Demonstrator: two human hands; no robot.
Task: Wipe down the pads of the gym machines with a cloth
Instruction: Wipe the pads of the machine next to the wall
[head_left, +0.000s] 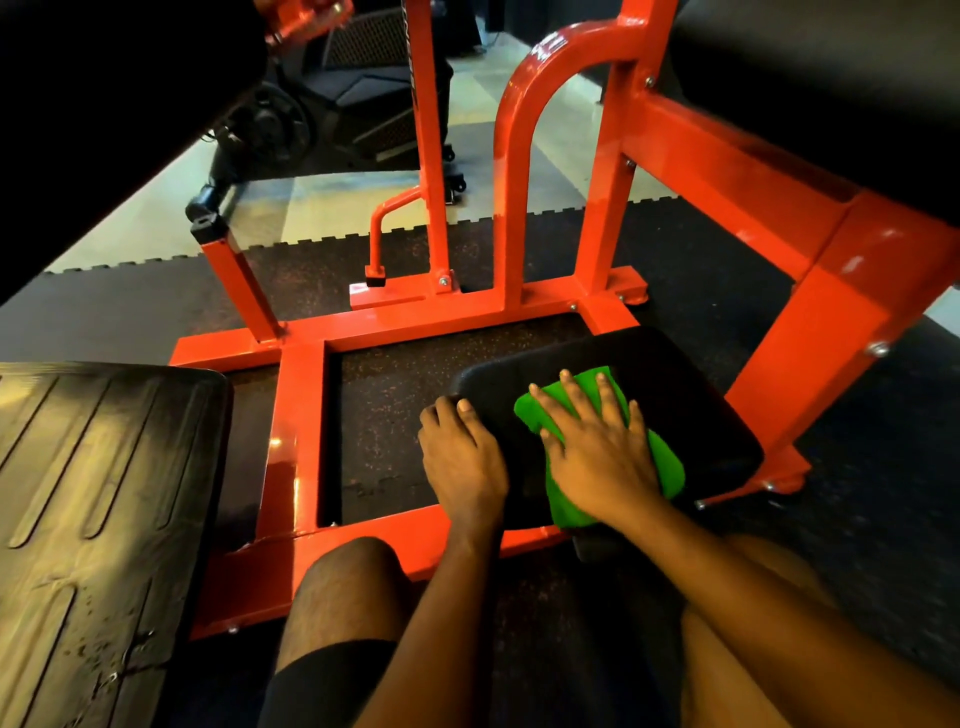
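A low black pad (691, 395) sits on the orange machine frame (415, 317) at the right of centre. A folded green cloth (665, 462) lies on the pad. My right hand (597, 447) presses flat on the cloth with straight, spread fingers. My left hand (462, 452) grips the pad's left edge, fingers curled over the rim. A larger black pad (831, 78) fills the upper right corner.
A ribbed black footplate (93, 509) lies at the left. Orange uprights (431, 156) and a curved orange bar (514, 156) rise behind the pad. My bent knees (353, 582) are at the bottom. Speckled rubber floor (395, 405) shows inside the frame; another machine stands beyond.
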